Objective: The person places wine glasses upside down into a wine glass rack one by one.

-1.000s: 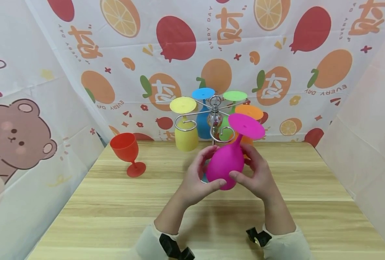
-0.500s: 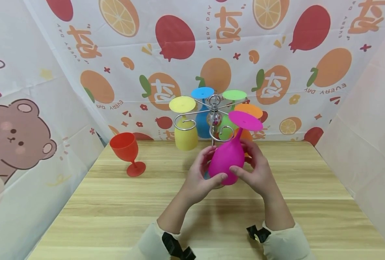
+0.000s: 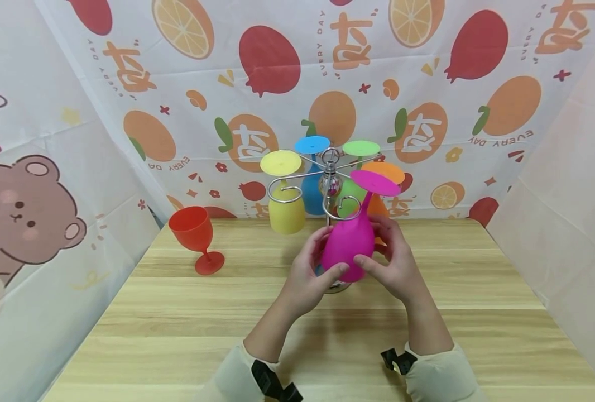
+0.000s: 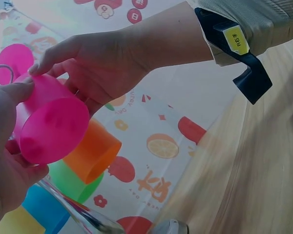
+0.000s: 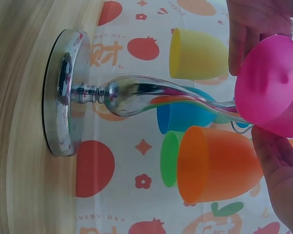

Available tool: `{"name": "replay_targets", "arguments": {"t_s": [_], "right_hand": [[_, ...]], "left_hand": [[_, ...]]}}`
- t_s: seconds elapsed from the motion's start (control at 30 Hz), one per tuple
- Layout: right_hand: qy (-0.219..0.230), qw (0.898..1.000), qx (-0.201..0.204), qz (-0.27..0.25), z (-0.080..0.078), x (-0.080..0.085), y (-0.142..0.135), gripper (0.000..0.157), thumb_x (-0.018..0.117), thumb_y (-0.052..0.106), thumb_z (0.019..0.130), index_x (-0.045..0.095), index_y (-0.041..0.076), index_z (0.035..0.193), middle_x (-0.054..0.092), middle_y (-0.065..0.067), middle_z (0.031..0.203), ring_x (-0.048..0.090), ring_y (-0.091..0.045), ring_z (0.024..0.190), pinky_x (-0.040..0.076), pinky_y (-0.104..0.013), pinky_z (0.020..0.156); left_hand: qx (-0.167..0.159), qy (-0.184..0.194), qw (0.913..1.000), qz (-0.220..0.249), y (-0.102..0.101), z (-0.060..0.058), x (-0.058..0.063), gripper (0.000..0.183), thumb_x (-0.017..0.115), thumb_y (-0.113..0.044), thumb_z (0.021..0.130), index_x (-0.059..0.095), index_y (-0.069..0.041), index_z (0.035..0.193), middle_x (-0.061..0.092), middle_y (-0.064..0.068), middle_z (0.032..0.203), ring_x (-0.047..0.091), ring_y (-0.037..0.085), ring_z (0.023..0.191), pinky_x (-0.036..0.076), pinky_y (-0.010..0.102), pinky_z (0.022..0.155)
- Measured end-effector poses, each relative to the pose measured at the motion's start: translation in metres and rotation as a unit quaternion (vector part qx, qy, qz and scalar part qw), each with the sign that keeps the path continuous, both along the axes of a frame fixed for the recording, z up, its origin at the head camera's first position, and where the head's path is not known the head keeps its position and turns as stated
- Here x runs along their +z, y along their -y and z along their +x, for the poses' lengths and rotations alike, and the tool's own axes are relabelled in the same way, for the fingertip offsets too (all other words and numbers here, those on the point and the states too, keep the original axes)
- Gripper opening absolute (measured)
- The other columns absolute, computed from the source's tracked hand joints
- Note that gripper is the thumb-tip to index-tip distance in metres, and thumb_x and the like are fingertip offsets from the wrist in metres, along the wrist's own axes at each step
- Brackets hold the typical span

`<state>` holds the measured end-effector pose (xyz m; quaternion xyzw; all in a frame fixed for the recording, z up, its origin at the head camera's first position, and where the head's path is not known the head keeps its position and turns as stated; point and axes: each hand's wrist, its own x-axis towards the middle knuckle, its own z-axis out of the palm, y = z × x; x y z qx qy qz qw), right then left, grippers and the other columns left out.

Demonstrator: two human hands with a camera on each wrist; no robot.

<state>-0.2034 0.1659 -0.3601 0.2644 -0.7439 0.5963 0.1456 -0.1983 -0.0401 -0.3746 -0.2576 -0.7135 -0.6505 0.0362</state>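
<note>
Both hands hold a pink goblet (image 3: 350,245) upside down, its foot up and leaning right in the head view. The left hand (image 3: 305,273) grips the bowl's left side, thumb on the near face. On the opposite side, the right hand (image 3: 395,265) has its thumb and fingers round the bowl. The stem stands at the right edge of a curled hook on the chrome goblet rack (image 3: 330,167); whether it is inside the curl I cannot tell. In the left wrist view, the goblet's mouth (image 4: 53,131) faces the camera.
Yellow (image 3: 286,212), blue (image 3: 311,192), green (image 3: 350,198) and orange (image 3: 388,172) goblets hang upside down on the rack. Its round base (image 5: 66,97) stands on the wooden table (image 3: 177,335). A red goblet (image 3: 192,231) stands upright at left. Printed cloth (image 3: 368,72) walls the back.
The pink goblet has risen slightly and shifted a little left, its foot tilting less and its stem closer to the hook. Both hands have moved slightly with it.
</note>
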Motion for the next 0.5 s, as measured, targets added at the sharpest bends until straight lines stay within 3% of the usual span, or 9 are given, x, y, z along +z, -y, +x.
{"name": "replay_targets", "arguments": {"t_s": [0.5], "right_hand": [[-0.023, 0.999, 0.002, 0.026, -0.0048, -0.0024, 0.002, 0.08, 0.076, 0.006, 0.081, 0.038, 0.022, 0.15, 0.047, -0.006, 0.141, 0.052, -0.024, 0.122, 0.055, -0.026, 0.092]], "left_hand": [[0.044, 0.0, 0.9988, -0.023, 0.0001, -0.0035, 0.0008, 0.064, 0.068, -0.034, 0.093, 0.036, -0.026, 0.148, 0.05, -0.003, 0.141, 0.051, 0.019, 0.128, 0.05, 0.042, 0.103]]}}
